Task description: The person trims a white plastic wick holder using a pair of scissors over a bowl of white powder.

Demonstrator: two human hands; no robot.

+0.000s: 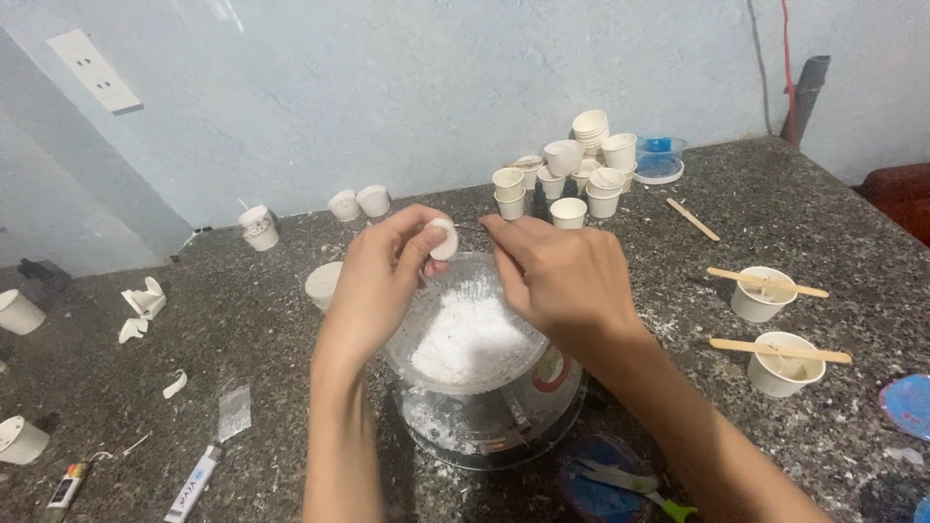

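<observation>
Right now the left hand (383,281) pinches a small white disc (444,238) above the clear bowl of white powder (472,334), while the right hand (562,276) closes on a thin tool at its edge. Seemingly scraping or trimming; next calls for steady, light strokes over the bowl.

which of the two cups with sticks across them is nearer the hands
The lower cup, at the right, is nearer the right hand; the other cup with a stick sits further back.
</observation>
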